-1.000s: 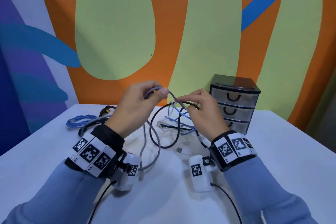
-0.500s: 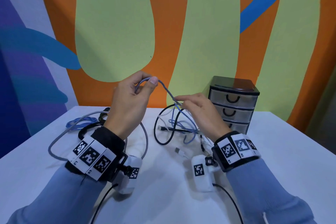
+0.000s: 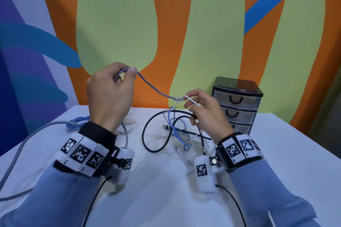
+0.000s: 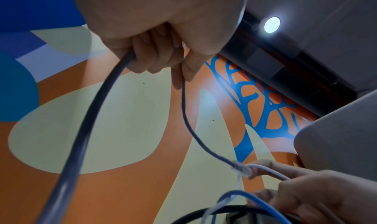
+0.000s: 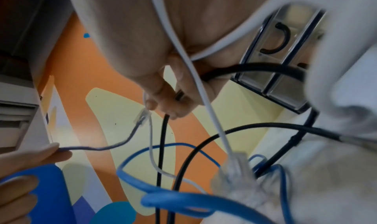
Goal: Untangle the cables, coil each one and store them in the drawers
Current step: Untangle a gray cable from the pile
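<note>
My left hand is raised over the table and pinches a grey cable between thumb and forefinger. The cable slopes down to its clear plug, which hangs at the fingertips of my right hand. That hand pinches a thin white cable, and its lower fingers curl round a black cable. In the left wrist view the grey cable leaves my left hand. The right wrist view has the plug beside my right hand. A blue cable is tangled below.
A black three-drawer unit stands at the back right of the white table, all drawers shut. A second blue cable and a white one lie behind my left wrist. The grey cable's long tail sweeps across the left of the table.
My left hand has risen and moved left, drawing the grey cable through until its plug reached my right hand. The tail has swung out over the table's left side.
</note>
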`<state>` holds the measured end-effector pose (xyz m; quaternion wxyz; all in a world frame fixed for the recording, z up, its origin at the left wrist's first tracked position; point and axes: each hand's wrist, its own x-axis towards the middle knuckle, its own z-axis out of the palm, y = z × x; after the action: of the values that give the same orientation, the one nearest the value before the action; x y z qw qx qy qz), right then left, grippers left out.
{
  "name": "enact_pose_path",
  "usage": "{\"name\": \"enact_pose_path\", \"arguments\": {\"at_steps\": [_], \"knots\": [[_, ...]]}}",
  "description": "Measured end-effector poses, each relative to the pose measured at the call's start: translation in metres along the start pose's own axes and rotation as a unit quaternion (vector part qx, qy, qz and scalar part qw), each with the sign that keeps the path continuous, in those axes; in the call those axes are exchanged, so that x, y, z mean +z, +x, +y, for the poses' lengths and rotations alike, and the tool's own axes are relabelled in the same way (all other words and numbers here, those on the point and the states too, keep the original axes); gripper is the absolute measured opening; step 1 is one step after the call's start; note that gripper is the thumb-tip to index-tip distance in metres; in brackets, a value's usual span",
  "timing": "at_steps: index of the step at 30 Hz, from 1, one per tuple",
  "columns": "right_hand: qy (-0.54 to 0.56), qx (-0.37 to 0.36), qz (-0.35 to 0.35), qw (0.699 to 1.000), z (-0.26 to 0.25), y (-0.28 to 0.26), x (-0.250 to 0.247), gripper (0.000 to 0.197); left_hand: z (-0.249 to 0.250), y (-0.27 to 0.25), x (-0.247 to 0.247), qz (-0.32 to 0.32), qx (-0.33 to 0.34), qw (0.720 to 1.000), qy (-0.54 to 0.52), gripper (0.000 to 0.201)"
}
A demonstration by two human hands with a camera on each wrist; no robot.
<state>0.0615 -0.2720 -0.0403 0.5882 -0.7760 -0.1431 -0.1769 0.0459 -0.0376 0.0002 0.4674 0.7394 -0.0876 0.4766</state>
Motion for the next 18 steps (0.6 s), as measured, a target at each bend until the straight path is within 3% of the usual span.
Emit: {"name": "enact_pose_path", "arguments": {"at_steps": [4,7,9,11,15,18], "knots": [[0.021,0.014,0.043,0.999,0.001,0.002,-0.001,0.046,0.003,-0.001,0.000,-0.031,-0.006,0.999,-0.022,0.019],[-0.057,0.043,0.119,0.990,0.012,0.005,-0.005,0.048,0.003,0.005,-0.003,0.029,-0.017,0.994,-0.099,0.019],[-0.133,0.076,0.133,0.979,0.017,0.006,-0.009,0.042,0.003,0.010,-0.007,0.050,-0.029,0.987,-0.153,0.016],[-0.181,0.083,0.121,0.973,0.016,0.006,-0.013,0.027,0.003,0.012,-0.008,0.003,-0.038,0.983,-0.180,0.015],[-0.241,0.013,0.128,0.962,0.005,0.004,-0.016,0.014,0.009,0.005,-0.009,-0.143,-0.022,0.975,-0.167,0.016],[-0.117,-0.055,0.116,0.985,-0.016,0.001,-0.017,0.013,0.016,0.002,-0.013,-0.234,-0.007,0.955,-0.181,0.016]]}}
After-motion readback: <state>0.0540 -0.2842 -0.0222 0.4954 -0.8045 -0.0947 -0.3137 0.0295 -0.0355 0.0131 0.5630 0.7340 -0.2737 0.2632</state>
